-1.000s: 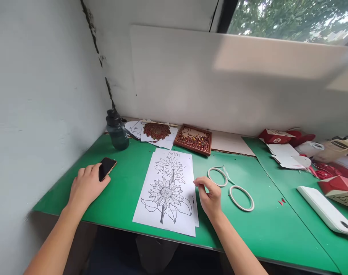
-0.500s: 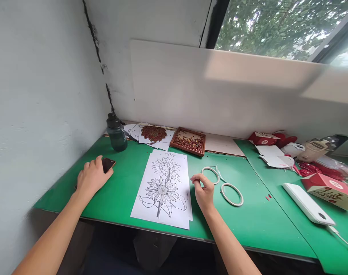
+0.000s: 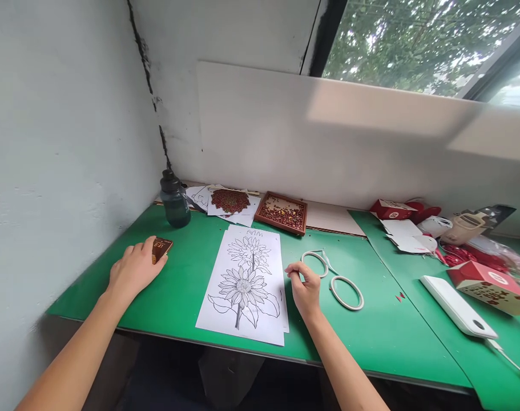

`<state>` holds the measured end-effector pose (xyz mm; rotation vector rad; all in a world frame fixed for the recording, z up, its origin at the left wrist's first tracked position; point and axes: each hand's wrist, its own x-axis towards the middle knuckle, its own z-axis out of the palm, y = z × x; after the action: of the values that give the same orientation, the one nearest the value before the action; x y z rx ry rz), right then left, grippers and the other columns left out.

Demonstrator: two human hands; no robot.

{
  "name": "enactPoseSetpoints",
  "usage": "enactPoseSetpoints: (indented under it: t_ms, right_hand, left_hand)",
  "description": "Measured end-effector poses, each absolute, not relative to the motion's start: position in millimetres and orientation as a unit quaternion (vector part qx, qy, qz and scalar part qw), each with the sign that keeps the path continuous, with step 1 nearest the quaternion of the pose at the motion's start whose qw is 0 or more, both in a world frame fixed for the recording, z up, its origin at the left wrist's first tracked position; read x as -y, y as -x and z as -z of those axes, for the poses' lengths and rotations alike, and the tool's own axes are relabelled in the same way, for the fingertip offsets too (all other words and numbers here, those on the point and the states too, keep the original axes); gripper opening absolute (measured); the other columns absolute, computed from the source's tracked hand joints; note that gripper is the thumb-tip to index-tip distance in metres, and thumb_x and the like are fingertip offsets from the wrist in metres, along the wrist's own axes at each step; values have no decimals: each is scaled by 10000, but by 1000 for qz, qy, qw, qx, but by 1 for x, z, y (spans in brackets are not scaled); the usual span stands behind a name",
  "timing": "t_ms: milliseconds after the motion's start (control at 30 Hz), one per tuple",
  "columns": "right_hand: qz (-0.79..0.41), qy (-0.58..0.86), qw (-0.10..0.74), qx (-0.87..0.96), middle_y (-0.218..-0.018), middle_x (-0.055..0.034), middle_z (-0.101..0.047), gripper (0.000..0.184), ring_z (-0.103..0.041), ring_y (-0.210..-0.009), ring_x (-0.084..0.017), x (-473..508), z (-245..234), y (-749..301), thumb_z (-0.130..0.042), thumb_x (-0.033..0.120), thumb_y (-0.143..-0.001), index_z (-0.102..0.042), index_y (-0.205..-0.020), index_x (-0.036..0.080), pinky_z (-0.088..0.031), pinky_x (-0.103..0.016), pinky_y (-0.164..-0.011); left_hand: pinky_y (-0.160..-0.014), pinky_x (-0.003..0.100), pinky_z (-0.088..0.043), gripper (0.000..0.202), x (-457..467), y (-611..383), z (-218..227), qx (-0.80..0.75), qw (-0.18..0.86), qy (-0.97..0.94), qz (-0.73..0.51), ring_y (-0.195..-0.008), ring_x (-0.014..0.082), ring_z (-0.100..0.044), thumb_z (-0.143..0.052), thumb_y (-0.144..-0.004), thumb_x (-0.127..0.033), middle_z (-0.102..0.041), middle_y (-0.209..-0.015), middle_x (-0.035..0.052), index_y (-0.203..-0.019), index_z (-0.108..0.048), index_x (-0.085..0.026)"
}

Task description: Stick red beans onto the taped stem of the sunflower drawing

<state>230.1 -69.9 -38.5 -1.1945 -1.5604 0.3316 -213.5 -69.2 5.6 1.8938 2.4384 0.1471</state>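
Note:
My left hand (image 3: 135, 265) lies over a dark phone (image 3: 162, 248) on the green table, fingers and thumb about its edges. Its lit screen shows the time at the uncovered end; the rest is hidden under my palm. Beside the drawing's right edge, my right hand (image 3: 305, 283) rests with curled fingers in a loose fist, and nothing shows in it. Between the hands lies a sheet with a line drawing of sunflowers (image 3: 242, 291), overlapping another sheet. Just right of my right hand is a coiled white cable (image 3: 347, 278).
At the back stand a dark bottle (image 3: 175, 205), papers with a pile of reddish beads (image 3: 230, 201) and a wooden tray (image 3: 263, 222) of beads. On the right are a white power bank (image 3: 456, 305), a red and cream box (image 3: 491, 285) and bagged items. A wall (image 3: 71, 171) borders the left.
The phone's screen has gone from dark to lit. My left hand has shifted slightly on it; my right hand stays in place.

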Motion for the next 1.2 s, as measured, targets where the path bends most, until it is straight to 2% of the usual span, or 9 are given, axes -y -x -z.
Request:
enactPoseSetpoints:
  t_ms: [133, 367, 500, 600, 833, 933, 1033, 1100, 1200]
  right_hand:
    - [-146, 504, 539, 659, -700, 10, -631, 217, -580, -658, -161, 70, 37, -229, -468, 105, -838, -627, -740, 215, -452, -301, -659]
    - [-155, 500, 540, 659, -688, 15, -618, 227, -561, -647, -154, 71, 35, -229, -467, 86, -834, -625, -739, 218, -435, -290, -643]
    - [-163, 493, 543, 661, -695, 16, -613, 226, -558, -648, -153, 71, 35, -228, -467, 80, -838, -620, -748, 220, -435, -290, -642]
    - [-168, 490, 540, 663, -702, 14, -613, 233, -565, -654, -154, 72, 34, -227, -458, 73, -839, -617, -756, 221, -437, -289, -638]
    - [-189, 488, 519, 675, -725, 8, -619, 244, -558, -660, -149, 74, 30, -225, -451, 49, -850, -613, -779, 218, -426, -284, -629]
    - [-195, 492, 507, 680, -748, 2, -627, 246, -567, -674, -153, 74, 31, -223, -450, 50, -871, -615, -806, 220, -433, -285, -630]
    - [-184, 504, 496, 683, -808, -13, -654, 242, -611, -734, -167, 75, 29, -224, -453, 66, -900, -630, -860, 225, -469, -295, -669]
    - [-170, 524, 470, 690, -899, -30, -687, 228, -646, -800, -180, 72, 22, -229, -473, 95, -923, -656, -923, 230, -498, -308, -718]
    - [-151, 568, 378, 715, -1049, -46, -721, 216, -676, -877, -195, 49, -1, -245, -532, 168, -946, -700, -1056, 247, -514, -321, -775]
  left_hand:
    - [-797, 500, -544, 624, 76, 214, -6, -785, 35, -616, -59, -1247, 413, -568, -353, -970, -501, -631, -1397, 176, -1527, -399, -223]
    - [-691, 477, -535, 691, 71, 219, -14, -771, 77, -631, -48, -1155, 452, -627, -392, -967, -534, -713, -1154, 226, -1558, -401, -174]
    - [-745, 521, -564, 657, 71, 222, -11, -767, 85, -630, -85, -1255, 469, -587, -418, -959, -539, -662, -1349, 220, -1522, -480, -206]
    - [-813, 583, -568, 682, 72, 222, -3, -769, 69, -628, -97, -1271, 484, -571, -409, -967, -574, -618, -1436, 210, -1533, -461, -197]
    - [-1035, 727, -450, 757, 58, 206, 1, -747, -17, -654, -118, -1408, 531, -467, -445, -972, -640, -457, -1591, 269, -1524, -485, -123]
    - [-1001, 599, -515, 563, 44, 168, -19, -677, -37, -702, -217, -1339, 422, -571, -479, -1009, -547, -564, -1533, 146, -1484, -508, -244]
    - [-937, 447, -543, 341, 20, 114, -36, -565, -22, -769, -298, -1174, 296, -672, -509, -1032, -460, -712, -1307, 56, -1292, -633, -276]
    - [-894, 410, -538, 272, -2, 83, -35, -501, -5, -808, -309, -1092, 254, -688, -497, -1053, -413, -746, -1192, 36, -1182, -674, -252]
    - [-884, 404, -529, 250, -33, 58, -15, -441, 23, -842, -310, -1060, 242, -687, -514, -1058, -379, -750, -1162, 43, -1125, -692, -217]
